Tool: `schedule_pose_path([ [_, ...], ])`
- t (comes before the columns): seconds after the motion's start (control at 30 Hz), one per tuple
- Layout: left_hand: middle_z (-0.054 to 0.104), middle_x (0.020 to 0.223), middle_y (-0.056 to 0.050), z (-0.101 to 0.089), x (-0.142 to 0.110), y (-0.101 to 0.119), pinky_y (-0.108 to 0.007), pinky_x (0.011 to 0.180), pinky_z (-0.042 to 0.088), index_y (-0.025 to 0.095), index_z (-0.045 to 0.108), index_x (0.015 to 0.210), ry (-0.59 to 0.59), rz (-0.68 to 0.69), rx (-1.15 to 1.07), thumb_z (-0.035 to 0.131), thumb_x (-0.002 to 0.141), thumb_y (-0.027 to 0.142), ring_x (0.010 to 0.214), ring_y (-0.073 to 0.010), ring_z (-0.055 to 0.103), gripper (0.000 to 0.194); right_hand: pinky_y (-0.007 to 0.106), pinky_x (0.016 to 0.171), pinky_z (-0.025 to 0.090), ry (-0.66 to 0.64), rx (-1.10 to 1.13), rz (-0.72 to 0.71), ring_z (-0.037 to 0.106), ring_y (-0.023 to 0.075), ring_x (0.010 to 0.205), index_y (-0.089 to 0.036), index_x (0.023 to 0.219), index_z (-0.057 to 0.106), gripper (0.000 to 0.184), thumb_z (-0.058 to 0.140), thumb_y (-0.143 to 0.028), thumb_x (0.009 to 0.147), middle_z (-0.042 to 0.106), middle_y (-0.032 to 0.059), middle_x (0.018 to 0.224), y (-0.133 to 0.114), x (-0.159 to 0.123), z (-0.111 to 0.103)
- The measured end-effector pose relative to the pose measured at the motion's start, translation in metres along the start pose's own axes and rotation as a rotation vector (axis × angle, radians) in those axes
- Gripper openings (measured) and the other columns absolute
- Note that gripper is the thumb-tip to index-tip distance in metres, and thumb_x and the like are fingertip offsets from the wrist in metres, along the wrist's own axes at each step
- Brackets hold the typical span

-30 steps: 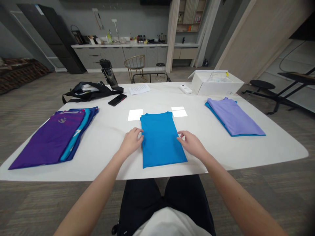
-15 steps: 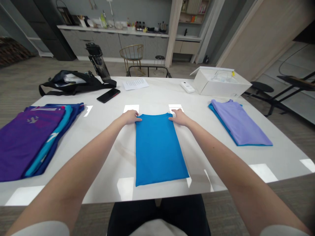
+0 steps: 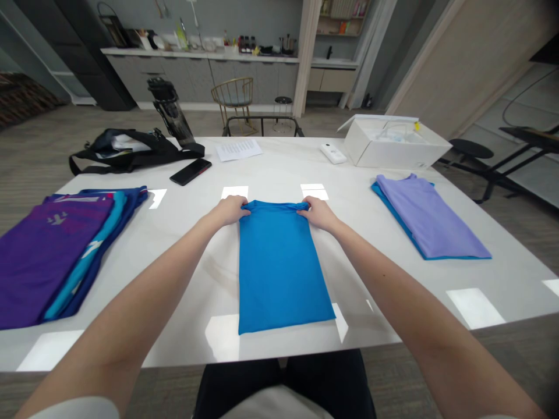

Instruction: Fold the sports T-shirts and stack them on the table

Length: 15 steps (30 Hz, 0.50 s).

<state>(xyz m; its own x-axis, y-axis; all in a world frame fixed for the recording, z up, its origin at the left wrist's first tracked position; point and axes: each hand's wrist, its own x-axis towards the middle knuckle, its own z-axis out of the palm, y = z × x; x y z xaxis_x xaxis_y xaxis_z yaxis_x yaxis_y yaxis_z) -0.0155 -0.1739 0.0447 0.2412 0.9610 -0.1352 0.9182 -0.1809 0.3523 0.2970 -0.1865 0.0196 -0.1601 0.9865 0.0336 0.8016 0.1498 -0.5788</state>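
Note:
A blue folded shirt (image 3: 282, 267) lies flat on the white table (image 3: 183, 302) in front of me. My left hand (image 3: 233, 210) pinches its far left corner, thumb on top. At the far right corner, my right hand (image 3: 318, 213) grips the fabric the same way. Between the two hands the far edge is slightly lifted and bunched. Off to the right rests a folded lilac shirt (image 3: 430, 218) on top of a blue one. To the left is a stack of folded garments, with a purple shirt (image 3: 48, 250) uppermost.
Toward the back left are a black bag (image 3: 131, 152), a dark bottle (image 3: 172, 113), a phone (image 3: 191, 172) and a printed sheet (image 3: 239, 150). A small white device (image 3: 332, 153) lies beside an open white box (image 3: 388, 145) at the back right.
Both hands have moved from the shirt's sides to its far corners and closed on them. The far edge, flat half a second ago, is now gathered up a little.

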Motion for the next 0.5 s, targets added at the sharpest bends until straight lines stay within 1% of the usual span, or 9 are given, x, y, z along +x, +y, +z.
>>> schedule_pose_path([
  [0.07,0.075,0.103,-0.011,-0.006,-0.017,0.012,-0.037,0.086,0.047,0.021,0.07,0.1,0.087,0.038,0.059,0.062,0.087,0.037,0.096,-0.0306,0.068,0.023,0.028,0.07,0.042,0.103,0.044,-0.039,0.06,0.0187,0.079,-0.021,0.096,0.067,0.013,0.066,-0.028,0.085,0.07,0.0031,0.091,-0.006,-0.019,-0.005],
  [0.13,0.074,0.1,-0.012,-0.013,-0.035,0.027,-0.043,0.093,0.045,0.021,0.069,0.102,0.182,0.101,0.134,0.056,0.092,0.034,0.1,-0.0326,0.067,0.021,0.029,0.072,0.042,0.186,0.066,-0.11,0.058,0.0186,0.078,-0.022,0.099,0.067,0.014,0.063,-0.027,0.087,0.069,0.0028,0.092,-0.014,-0.041,-0.014],
  [0.23,0.074,0.1,-0.013,-0.027,-0.062,0.052,-0.047,0.096,0.042,0.021,0.069,0.104,0.284,0.174,0.199,0.053,0.095,0.033,0.103,-0.034,0.066,0.022,0.03,0.075,0.042,0.283,0.088,-0.189,0.057,0.0191,0.078,-0.024,0.1,0.067,0.015,0.06,-0.027,0.088,0.069,0.0029,0.095,-0.027,-0.075,-0.035],
  [0.37,0.074,0.104,-0.012,-0.049,-0.088,0.087,-0.046,0.096,0.042,0.021,0.071,0.105,0.384,0.232,0.158,0.054,0.095,0.033,0.106,-0.0337,0.065,0.023,0.031,0.076,0.043,0.407,0.095,-0.184,0.057,0.0201,0.077,-0.023,0.102,0.067,0.017,0.058,-0.031,0.089,0.07,0.0046,0.097,-0.04,-0.122,-0.073],
  [0.5,0.074,0.107,-0.01,-0.071,-0.105,0.13,-0.043,0.093,0.044,0.021,0.072,0.105,0.461,0.344,0.062,0.053,0.096,0.034,0.107,-0.0317,0.064,0.024,0.032,0.072,0.043,0.537,0.097,-0.152,0.054,0.0192,0.071,-0.023,0.1,0.065,0.016,0.059,-0.034,0.09,0.069,0.004,0.091,-0.041,-0.174,-0.118],
])
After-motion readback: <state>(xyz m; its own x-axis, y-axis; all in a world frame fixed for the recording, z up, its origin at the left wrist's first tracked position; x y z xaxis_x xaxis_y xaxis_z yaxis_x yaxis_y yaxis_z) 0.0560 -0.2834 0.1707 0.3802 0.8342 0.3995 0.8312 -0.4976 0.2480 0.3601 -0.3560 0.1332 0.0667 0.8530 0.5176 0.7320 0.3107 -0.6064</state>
